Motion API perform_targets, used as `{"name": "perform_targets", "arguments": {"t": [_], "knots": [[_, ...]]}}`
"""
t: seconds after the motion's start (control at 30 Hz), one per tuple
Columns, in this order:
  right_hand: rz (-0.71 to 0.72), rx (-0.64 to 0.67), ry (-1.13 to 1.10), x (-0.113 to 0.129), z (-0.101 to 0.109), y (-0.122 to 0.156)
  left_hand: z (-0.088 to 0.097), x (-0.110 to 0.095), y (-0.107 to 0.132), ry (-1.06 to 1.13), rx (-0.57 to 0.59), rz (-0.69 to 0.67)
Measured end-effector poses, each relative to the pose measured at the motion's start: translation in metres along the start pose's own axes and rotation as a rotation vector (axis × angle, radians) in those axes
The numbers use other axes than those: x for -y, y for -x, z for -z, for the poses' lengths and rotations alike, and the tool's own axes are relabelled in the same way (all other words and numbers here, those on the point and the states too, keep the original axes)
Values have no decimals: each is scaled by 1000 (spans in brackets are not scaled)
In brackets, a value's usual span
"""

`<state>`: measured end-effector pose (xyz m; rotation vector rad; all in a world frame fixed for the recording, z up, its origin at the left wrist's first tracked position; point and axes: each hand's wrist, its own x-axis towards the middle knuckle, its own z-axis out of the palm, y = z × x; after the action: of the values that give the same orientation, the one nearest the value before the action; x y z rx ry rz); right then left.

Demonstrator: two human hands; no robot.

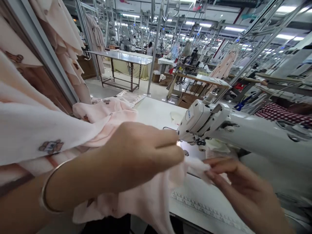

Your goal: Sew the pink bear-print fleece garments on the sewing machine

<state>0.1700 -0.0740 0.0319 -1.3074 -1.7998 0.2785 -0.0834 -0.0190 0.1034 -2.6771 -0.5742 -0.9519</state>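
Observation:
Pale pink fabric (151, 201) with small bear prints hangs over the near edge of the sewing table and drapes off to the left. My left hand (143, 152), with a bangle at the wrist, is closed in a pinch on this fabric in front of the needle area. On the right, the fingertips of my right hand (239, 182) pinch a folded edge of the same cloth. A short stretch of it spans between both hands. Just behind them stands the white sewing machine (207, 120); my left fingers partly hide its needle and presser foot.
A measuring scale (195, 203) runs along the table's near edge. More pink cloth hangs on a metal frame (46, 45) at left. Beyond are a long table (122, 58), cardboard boxes (186, 99), a distant person (149, 48) and other workstations.

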Motion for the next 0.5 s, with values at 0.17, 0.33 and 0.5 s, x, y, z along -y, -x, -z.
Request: {"name": "perform_targets", "arguments": {"t": [0.17,0.33,0.5], "knots": [[27,-133,-209,33,-1,-12,3,-8,-3,0,22,31],[225,270,-18,44,-15,-16,14,-17,-5,13,0,-2],[104,23,6,25,-5,-22,22,1,11,-118,-3,145]]}}
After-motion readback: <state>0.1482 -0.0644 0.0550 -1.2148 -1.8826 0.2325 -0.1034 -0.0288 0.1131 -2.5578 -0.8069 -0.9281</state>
